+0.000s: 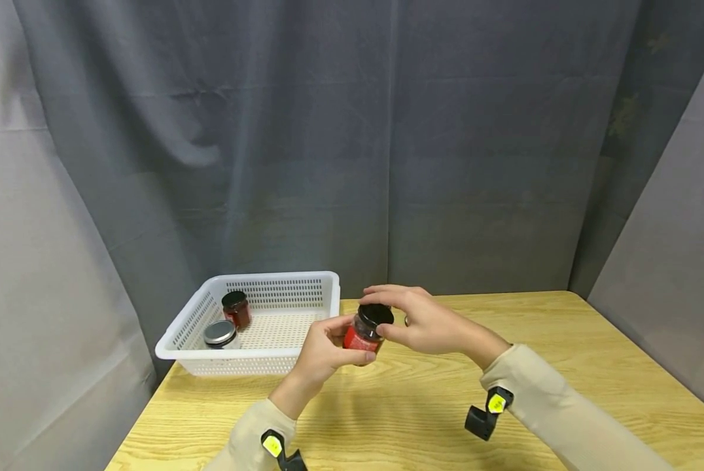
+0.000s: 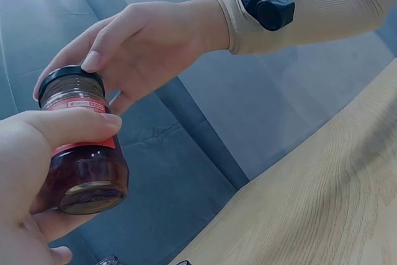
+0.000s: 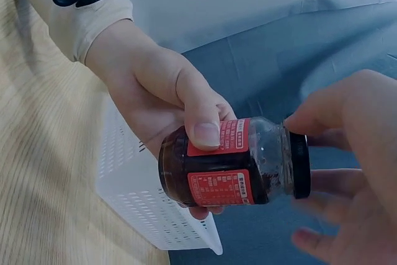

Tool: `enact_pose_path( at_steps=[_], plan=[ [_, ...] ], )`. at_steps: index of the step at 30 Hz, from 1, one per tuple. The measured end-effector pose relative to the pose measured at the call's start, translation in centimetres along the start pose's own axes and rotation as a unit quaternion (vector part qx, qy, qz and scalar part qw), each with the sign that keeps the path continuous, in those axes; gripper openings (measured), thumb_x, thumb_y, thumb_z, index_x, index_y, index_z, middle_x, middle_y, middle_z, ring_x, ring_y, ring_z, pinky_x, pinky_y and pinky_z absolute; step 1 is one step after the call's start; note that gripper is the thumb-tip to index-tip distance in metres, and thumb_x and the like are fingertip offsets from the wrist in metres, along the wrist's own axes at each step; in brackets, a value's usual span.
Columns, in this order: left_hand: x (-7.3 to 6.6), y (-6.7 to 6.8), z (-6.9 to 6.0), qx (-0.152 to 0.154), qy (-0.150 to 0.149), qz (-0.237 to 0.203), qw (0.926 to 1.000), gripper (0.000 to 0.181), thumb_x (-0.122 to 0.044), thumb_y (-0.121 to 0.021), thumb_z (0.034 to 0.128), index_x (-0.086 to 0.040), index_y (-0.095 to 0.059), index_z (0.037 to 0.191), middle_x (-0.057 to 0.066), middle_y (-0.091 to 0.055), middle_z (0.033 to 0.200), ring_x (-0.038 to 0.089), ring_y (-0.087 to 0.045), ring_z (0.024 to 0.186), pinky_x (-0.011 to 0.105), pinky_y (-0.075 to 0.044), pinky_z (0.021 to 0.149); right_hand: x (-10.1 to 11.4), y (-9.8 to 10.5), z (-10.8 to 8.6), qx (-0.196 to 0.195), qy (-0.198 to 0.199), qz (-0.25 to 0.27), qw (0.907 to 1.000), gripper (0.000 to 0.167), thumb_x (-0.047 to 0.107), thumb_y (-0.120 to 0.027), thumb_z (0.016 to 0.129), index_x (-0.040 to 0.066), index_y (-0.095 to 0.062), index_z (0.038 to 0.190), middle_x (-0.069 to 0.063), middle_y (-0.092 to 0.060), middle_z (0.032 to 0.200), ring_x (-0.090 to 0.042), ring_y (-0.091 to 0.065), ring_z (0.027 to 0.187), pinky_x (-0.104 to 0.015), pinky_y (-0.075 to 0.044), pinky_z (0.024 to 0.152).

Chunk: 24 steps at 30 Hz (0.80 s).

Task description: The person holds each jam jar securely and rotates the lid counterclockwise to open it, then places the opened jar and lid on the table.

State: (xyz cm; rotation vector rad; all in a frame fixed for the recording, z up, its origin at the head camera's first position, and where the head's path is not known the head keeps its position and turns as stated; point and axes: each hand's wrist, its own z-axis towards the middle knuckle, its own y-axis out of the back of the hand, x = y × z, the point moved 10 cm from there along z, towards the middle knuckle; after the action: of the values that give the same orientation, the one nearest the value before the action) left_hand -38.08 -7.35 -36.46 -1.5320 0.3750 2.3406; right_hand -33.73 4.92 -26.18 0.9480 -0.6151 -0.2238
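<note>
Beige sleeves (image 1: pixel 570 409) of a person come nearest. Behind everything hangs a grey curtain (image 1: pixel 475 163); before it is a wooden table (image 1: pixel 422 418), and on its left part stands a white basket (image 1: pixel 248 364). The left hand (image 1: pixel 319 353) is clamped around a red-labelled jar (image 1: pixel 359 340) — tilted, held above the table, right of the basket — and the right hand (image 1: pixel 428 320) grips its black lid (image 1: pixel 377 313). Two more jars (image 1: pixel 238 315) stand inside the basket.

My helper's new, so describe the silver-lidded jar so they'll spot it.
On the left of the wooden table stands a white basket. Inside, near left, sits the silver-lidded jar. Only its lid is silver; the jar behind it and the held jar have black lids.
</note>
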Motion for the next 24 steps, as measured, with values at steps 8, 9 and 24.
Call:
enact_pose_path(
  at_steps=[8, 9, 24],
  plan=[
    [0.2, 0.1, 0.1, -0.002, -0.003, -0.004, 1.0, 0.058, 0.002, -0.089, 0.0769, -0.007, -0.071, 0.132, 0.015, -0.074, 0.113, 0.028, -0.071, 0.093, 0.036, -0.061, 0.074, -0.1, 0.1, -0.2, -0.012, 0.003, -0.002, 0.9999, 0.043, 0.009, -0.068, 0.093, 0.012, -0.069, 0.135, -0.006, -0.062, 0.133, -0.024, -0.061, 0.113, -0.038, -0.054, 0.072],
    [0.2, 0.1, 0.1, -0.002, -0.002, -0.005, 1.0, 0.058, 0.002, -0.089, 0.077, -0.007, -0.071, 0.132, 0.015, -0.074, 0.113, 0.028, -0.071, 0.094, 0.037, -0.061, 0.074, -0.1, 0.1, -0.2, -0.012, 0.005, -0.002, 0.9999, 0.043, 0.008, -0.067, 0.092, 0.012, -0.069, 0.135, -0.006, -0.062, 0.133, -0.024, -0.061, 0.112, -0.037, -0.053, 0.071],
    [0.1, 0.0, -0.1, -0.001, 0.006, -0.008, 1.0, 0.057, 0.001, -0.089, 0.0781, -0.006, -0.07, 0.132, 0.015, -0.073, 0.115, 0.03, -0.071, 0.098, 0.04, -0.062, 0.077, 0.9, 0.4, 0.7, -0.062, 0.041, 0.031, 0.9967, 0.022, 0.017, -0.077, 0.096, 0.01, -0.073, 0.117, 0.003, -0.071, 0.112, -0.016, -0.066, 0.099, -0.04, -0.058, 0.081]
  ],
)
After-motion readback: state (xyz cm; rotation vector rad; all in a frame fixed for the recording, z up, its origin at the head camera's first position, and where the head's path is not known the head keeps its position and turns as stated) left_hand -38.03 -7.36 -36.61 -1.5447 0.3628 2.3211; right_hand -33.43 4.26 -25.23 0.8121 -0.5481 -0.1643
